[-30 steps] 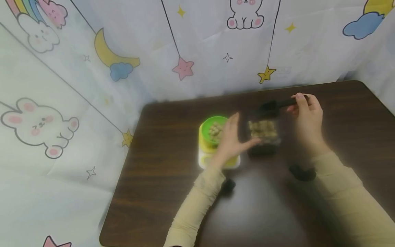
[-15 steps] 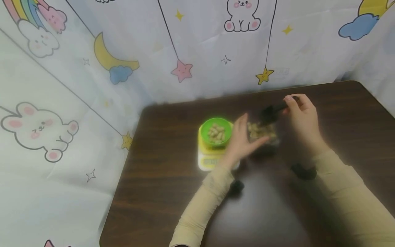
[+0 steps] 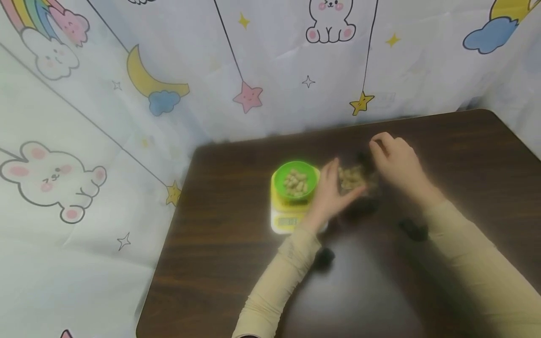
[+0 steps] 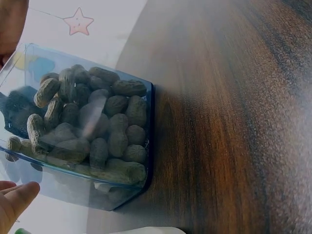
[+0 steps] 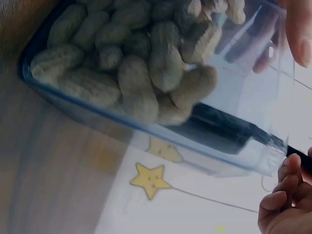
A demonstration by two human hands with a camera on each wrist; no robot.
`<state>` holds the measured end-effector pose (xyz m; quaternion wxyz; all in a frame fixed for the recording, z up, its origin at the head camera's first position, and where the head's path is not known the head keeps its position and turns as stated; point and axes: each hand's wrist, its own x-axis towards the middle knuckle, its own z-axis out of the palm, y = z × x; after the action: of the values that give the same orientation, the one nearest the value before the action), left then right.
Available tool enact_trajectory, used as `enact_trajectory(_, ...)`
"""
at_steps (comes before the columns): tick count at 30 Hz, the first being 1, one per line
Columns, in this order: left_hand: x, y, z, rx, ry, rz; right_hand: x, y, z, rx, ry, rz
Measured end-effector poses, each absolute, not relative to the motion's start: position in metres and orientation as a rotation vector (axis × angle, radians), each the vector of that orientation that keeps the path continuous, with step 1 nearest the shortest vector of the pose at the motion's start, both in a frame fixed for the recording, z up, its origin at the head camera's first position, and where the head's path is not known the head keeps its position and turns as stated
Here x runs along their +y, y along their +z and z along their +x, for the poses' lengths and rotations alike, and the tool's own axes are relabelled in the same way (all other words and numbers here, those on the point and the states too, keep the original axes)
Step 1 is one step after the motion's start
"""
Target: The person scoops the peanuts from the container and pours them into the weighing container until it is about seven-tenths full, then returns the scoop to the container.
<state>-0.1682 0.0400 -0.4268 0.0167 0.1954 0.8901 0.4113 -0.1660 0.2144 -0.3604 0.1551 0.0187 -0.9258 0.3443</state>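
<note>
A clear plastic container (image 4: 105,191) of unshelled peanuts (image 4: 97,122) stands on the table. My right hand (image 3: 399,164) pinches the black handle of a scoop (image 5: 217,129), whose blade is inside the container beside the peanuts. In the left wrist view, the scoop (image 4: 22,109) shows dark through the clear wall. My left hand (image 3: 331,192) is spread at the container's left side, thumb and fingers straight and apart. Its fingers show blurred through the plastic in the right wrist view; how firmly they touch cannot be told.
Left of the container stands a yellow and white kitchen scale (image 3: 276,206). On it sits a green bowl (image 3: 314,185) with several peanuts. The dark wooden table (image 3: 211,244) ends at a patterned white curtain (image 3: 287,51). A dark object (image 3: 324,258) shows by the left forearm.
My right hand has moved left and brought the scoop from above the container down into it. My left hand has shifted slightly right, away from the bowl.
</note>
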Motion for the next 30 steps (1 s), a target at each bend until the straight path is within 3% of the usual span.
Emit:
enact_trajectory(19,0.041,-0.429,-0.168,2.738,1.309,0.565,0.224,-0.374,-0.169,-2.752,1.189,0.01)
enact_trajectory(30,0.04,-0.428,-0.168,2.756,1.319,0.585,0.221,-0.378,-0.175,-2.89,1.108,0.201)
